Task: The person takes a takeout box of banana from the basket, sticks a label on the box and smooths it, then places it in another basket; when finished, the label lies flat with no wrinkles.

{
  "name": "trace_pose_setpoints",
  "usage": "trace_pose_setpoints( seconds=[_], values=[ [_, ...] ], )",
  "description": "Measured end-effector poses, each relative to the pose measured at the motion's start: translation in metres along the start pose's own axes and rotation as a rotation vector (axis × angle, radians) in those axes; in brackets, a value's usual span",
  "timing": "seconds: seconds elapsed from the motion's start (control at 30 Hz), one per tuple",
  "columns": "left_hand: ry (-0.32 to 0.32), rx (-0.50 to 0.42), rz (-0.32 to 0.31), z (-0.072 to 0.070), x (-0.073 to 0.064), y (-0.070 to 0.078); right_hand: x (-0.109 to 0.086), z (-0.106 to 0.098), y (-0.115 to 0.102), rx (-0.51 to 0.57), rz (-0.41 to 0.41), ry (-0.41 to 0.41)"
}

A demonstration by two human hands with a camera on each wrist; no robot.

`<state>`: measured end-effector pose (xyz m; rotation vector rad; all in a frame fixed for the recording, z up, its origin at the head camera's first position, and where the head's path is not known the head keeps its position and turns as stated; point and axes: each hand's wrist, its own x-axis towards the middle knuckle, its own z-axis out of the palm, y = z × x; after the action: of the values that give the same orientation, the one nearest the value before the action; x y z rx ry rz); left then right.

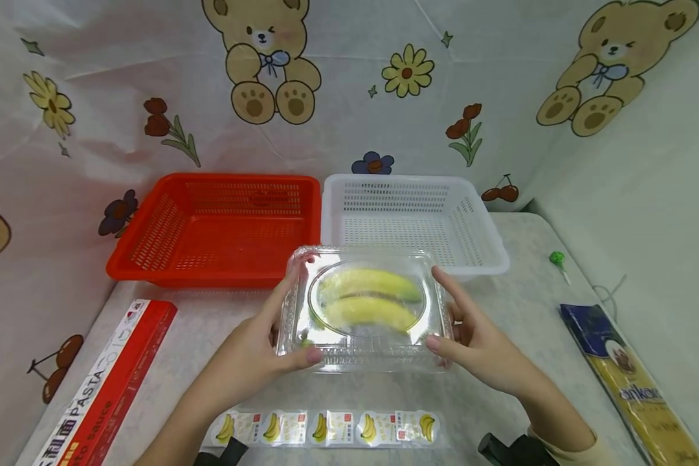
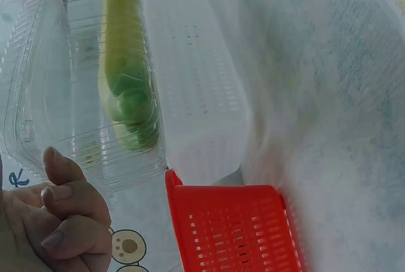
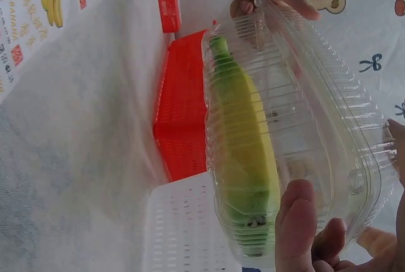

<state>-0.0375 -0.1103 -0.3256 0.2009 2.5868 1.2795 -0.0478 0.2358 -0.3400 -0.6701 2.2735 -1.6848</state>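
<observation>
Between my two hands is a clear plastic clamshell box (image 1: pixel 367 353) with its lid down, raised above the table. Two yellow bananas (image 1: pixel 369 312) with greenish ends lie inside it. My left hand (image 1: pixel 250 353) grips the box's left end, thumb on the near edge and fingers around the side. At the other end, my right hand (image 1: pixel 480 346) holds it with the thumb on the front corner and the index finger along the far corner. The right wrist view shows a banana (image 3: pixel 243 139) through the ribbed wall. Curled fingers (image 2: pixel 76 215) appear below the box in the left wrist view.
Behind the box stand a red basket (image 1: pixel 239 252) and a white basket (image 1: pixel 413 226). A strip of banana stickers (image 1: pixel 326 428) lies near the front edge. A red pasta box (image 1: pixel 116 382) is on the left; a blue and gold packet (image 1: pixel 635 388) and small green item (image 1: pixel 557 259) are right.
</observation>
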Motion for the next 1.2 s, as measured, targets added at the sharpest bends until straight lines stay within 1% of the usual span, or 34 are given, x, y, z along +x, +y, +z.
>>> trace_pose_setpoints(
  seconds=[0.1, 0.2, 0.37, 0.43, 0.6, 0.77, 0.9, 1.07, 1.2],
  values=[
    [-0.015, 0.022, -0.01, 0.005, -0.002, 0.0, -0.005, 0.0, 0.007, -0.014, 0.007, -0.005],
    [-0.038, 0.015, -0.032, 0.011, -0.004, -0.001, -0.011, 0.0, 0.014, -0.013, 0.013, -0.01],
    [-0.062, 0.047, -0.052, 0.02, -0.008, -0.006, -0.021, 0.0, 0.025, 0.002, 0.01, -0.025],
    [-0.072, 0.066, -0.043, 0.023, -0.009, -0.009, -0.025, 0.0, 0.029, -0.007, 0.008, -0.026],
    [-0.096, 0.077, -0.019, 0.031, -0.007, -0.017, -0.032, -0.001, 0.038, -0.042, -0.002, -0.024],
    [-0.131, 0.065, 0.0, 0.041, -0.002, -0.023, -0.037, -0.005, 0.047, -0.076, 0.019, -0.018],
    [-0.165, 0.066, 0.044, 0.049, 0.005, -0.028, -0.042, -0.012, 0.058, -0.109, 0.039, -0.014],
    [-0.194, 0.082, 0.083, 0.06, 0.015, -0.028, -0.046, -0.022, 0.072, -0.12, 0.064, -0.012],
    [-0.205, 0.109, 0.094, 0.069, 0.024, -0.026, -0.048, -0.029, 0.079, -0.115, 0.085, -0.001]
  ],
)
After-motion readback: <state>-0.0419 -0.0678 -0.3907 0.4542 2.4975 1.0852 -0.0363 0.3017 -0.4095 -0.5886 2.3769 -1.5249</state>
